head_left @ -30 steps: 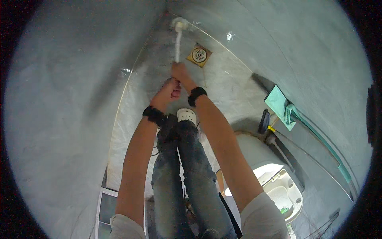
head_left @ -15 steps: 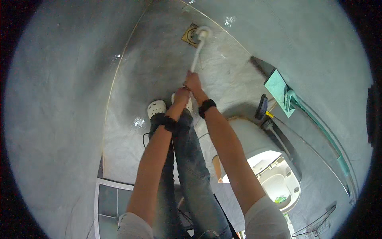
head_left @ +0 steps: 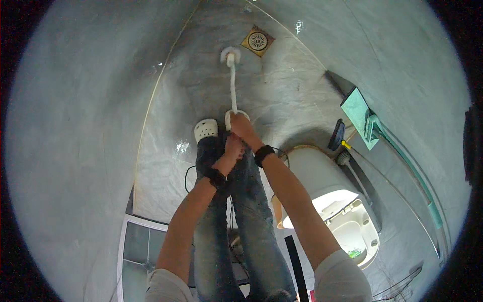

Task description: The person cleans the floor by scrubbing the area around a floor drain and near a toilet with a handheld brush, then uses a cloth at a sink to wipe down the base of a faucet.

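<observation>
I hold a long white scrub brush (head_left: 232,85) with both hands. My right hand (head_left: 242,125) is closed around the handle, higher up toward the brush head. Just below it, my left hand (head_left: 233,147) is closed on the lower part of the same handle. The round white brush head (head_left: 231,55) rests on the grey floor, left of the square brass floor drain (head_left: 258,41) and apart from it. Bristle detail is blurred.
My white clogs (head_left: 206,130) stand below the brush. To the right is a toilet (head_left: 307,168) with its lid up. Beyond it lean a green squeegee (head_left: 359,117), a dark brush (head_left: 337,135) and a toilet brush (head_left: 343,159). A white-framed glass panel (head_left: 136,246) stands lower left.
The brush head has moved left, off the drain's right edge, and a little nearer to me. Both hands have come back toward my legs, still gripping the handle.
</observation>
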Demonstrator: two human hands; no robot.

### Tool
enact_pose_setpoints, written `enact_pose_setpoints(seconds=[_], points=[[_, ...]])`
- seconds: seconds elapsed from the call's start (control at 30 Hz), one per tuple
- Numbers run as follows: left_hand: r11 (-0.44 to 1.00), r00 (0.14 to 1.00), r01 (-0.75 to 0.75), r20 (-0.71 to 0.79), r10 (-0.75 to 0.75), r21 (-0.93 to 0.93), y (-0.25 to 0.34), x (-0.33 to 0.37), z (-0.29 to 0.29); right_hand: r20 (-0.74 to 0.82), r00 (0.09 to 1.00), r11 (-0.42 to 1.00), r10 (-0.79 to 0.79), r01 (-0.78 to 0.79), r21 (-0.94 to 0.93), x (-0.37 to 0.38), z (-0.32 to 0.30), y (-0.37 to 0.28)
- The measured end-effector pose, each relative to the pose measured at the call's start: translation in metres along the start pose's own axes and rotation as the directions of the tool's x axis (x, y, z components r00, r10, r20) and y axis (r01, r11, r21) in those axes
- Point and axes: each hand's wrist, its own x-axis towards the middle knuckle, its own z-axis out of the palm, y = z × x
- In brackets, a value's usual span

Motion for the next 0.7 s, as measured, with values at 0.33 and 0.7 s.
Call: enact_pose_setpoints(seconds=[0.33,0.7], points=[[0.956,0.941,-0.294,0.168,0.294,-0.026,0.128,-0.094,0.027,0.073,0.940,0.910,0.334,-0.342,0.234,0.076,-0.028,-0.011],[0.902,0.958,0.199,0.269,-0.097,-0.384,0.026,-0.115,-0.080,0.279,0.944,0.981,0.177,-0.190,0.023,-0.005,0.040,-0.105]])
